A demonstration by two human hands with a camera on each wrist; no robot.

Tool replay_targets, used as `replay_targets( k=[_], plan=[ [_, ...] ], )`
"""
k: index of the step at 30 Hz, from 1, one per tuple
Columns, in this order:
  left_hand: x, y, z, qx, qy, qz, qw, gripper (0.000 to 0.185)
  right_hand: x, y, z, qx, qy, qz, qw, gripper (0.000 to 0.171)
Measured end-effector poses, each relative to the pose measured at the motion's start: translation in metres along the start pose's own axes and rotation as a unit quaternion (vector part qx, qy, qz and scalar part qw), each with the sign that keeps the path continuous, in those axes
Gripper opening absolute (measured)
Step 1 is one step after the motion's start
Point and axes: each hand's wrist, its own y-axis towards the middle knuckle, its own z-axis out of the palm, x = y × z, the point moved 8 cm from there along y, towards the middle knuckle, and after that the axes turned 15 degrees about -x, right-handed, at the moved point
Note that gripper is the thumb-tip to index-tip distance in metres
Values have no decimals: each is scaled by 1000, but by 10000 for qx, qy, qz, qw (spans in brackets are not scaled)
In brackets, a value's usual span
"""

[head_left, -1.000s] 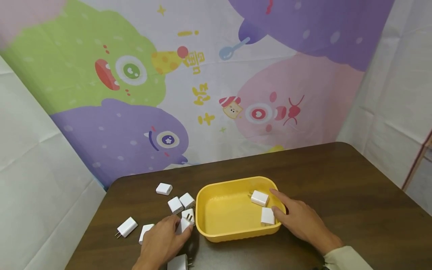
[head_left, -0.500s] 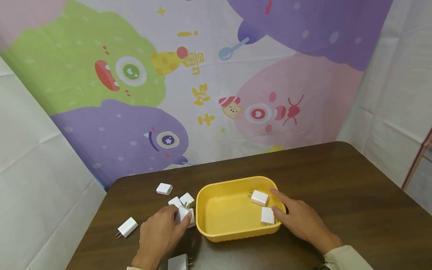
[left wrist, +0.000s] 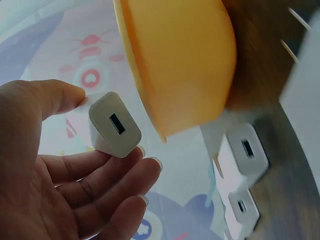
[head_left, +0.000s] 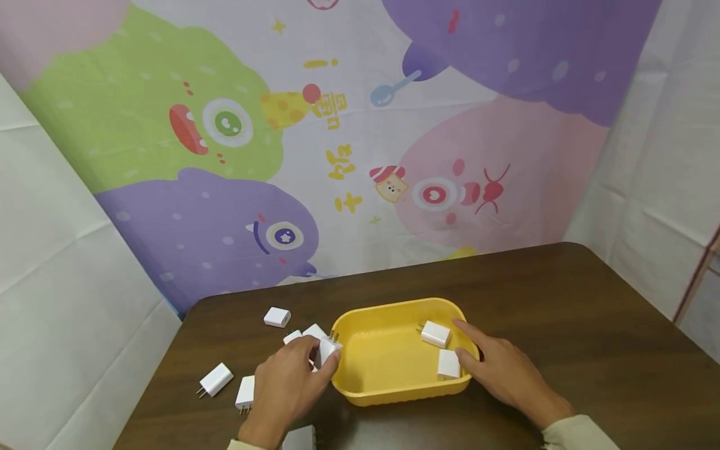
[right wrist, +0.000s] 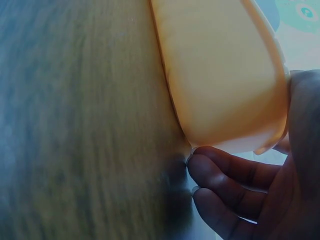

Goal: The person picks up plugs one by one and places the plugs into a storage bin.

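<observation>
At the near edge of the desk a white charger is cut off by the frame, only its top showing. Just beyond it the left hand pinches another white charger, the held charger, between thumb and fingertips, right at the left rim of the yellow tray; the wrist view shows its port face turned outward. The right hand grips the tray's right rim, thumb over the edge, fingers curled beneath against the wall. Inside the tray lie two chargers, the nearer one partly hidden by the thumb. More chargers lie scattered toward the left edge, two of them half covered by the left hand. The desk is dark wood; behind it hangs a cartoon monster backdrop.
</observation>
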Motion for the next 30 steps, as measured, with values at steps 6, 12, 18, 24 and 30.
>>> replay_targets(
  k=[6, 12, 18, 24, 30],
  plan=[
    [-11, 4, 4, 70, -54, 135, 9999, 32, -1, 0, 0, 6, 75, 0, 10000, 57],
    [-20, 4, 10, 103, -54, 330, 9994, 34, -2, 0, 1, 12, 53, 33, 10000, 57],
    [-36, 2, 14, -256, 173, 967, 9948, 35, -2, 0, 2, 22, 6, 29, 10000, 57],
    [-45, 4, 14, -416, 307, 1290, 9903, 37, -2, 0, 2, -18, -10, 7, 10000, 57],
    [-57, 7, 20, -335, 226, 1646, 9855, 39, -3, 0, 2, -23, 20, 41, 10000, 57]
  ],
)
